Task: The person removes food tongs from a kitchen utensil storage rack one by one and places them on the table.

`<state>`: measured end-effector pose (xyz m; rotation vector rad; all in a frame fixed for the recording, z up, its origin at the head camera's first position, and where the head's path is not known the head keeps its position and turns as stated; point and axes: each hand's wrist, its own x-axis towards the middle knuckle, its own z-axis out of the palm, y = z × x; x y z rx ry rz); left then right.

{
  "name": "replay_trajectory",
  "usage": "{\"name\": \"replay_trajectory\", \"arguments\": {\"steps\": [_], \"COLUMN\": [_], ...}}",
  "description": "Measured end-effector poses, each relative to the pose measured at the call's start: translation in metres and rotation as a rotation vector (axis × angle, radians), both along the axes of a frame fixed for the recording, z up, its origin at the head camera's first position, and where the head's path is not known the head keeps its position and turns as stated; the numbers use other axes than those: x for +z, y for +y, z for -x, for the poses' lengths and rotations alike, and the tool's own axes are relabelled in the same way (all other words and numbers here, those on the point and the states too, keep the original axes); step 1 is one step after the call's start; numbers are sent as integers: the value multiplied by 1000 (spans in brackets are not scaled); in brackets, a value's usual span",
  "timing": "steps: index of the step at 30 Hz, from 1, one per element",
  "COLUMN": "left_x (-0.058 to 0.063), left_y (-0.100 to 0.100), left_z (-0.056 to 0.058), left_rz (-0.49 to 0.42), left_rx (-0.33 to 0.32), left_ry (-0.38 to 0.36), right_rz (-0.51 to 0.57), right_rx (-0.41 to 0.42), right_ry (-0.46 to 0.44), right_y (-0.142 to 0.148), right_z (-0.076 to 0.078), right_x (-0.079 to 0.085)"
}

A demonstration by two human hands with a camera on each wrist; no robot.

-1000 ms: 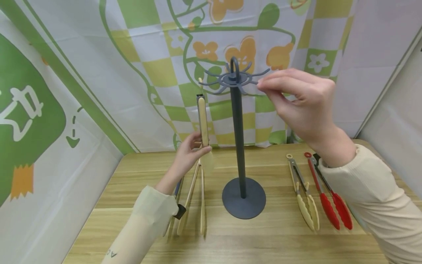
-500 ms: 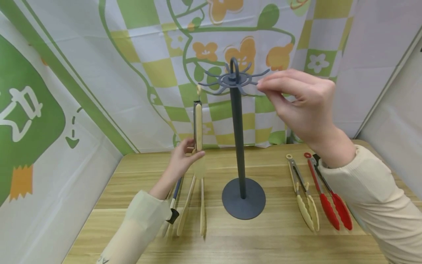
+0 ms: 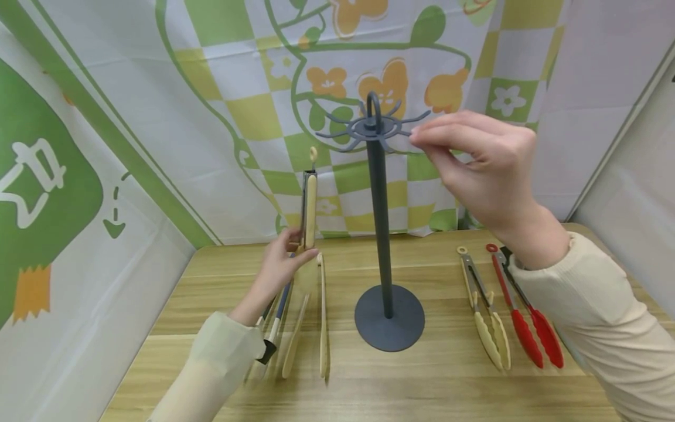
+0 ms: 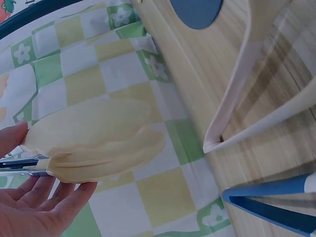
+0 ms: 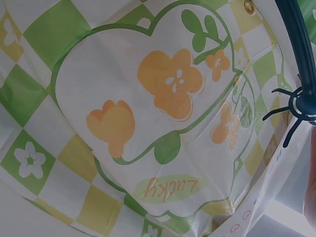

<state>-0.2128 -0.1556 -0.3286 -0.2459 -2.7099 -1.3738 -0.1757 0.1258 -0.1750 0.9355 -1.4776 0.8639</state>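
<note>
My left hand (image 3: 279, 264) holds a pair of cream kitchen tongs (image 3: 311, 211) upright, ring end up, to the left of a dark grey hook rack (image 3: 381, 223). In the left wrist view the thumb and fingers grip the tongs where the metal arms meet the scalloped cream heads (image 4: 108, 153), which lie close together. Up by the rack's top, my right hand (image 3: 482, 158) pinches the tip of one hook between thumb and fingers. Only a sliver of that hand shows in the right wrist view, beside the hooks (image 5: 296, 106).
On the wooden table (image 3: 369, 387), long pale tongs (image 3: 323, 328) and blue-and-white tongs (image 3: 282, 305) lie at the left, partly behind the left arm. Cream-tipped tongs (image 3: 487, 328) and red tongs (image 3: 527, 322) lie at the right. A patterned cloth (image 3: 253, 117) hangs behind.
My left hand has moved left and down with the cream tongs, so their ring now sits below the hooks. The right hand stays at its hook.
</note>
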Motion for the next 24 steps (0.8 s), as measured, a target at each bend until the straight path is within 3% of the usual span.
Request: {"name": "replay_trajectory", "arguments": {"steps": [16,24], "left_x": [-5,-4], "left_y": [-19,-29], "left_z": [-1,-4], "left_rz": [30,73], "left_rx": [31,55], "left_ry": [23,-5], "right_rz": [-9,-10], "right_rx": [-3,3], "right_ry": [3,6], "right_y": [1,1], "right_z": [0,-1], "right_x": [0,0]}}
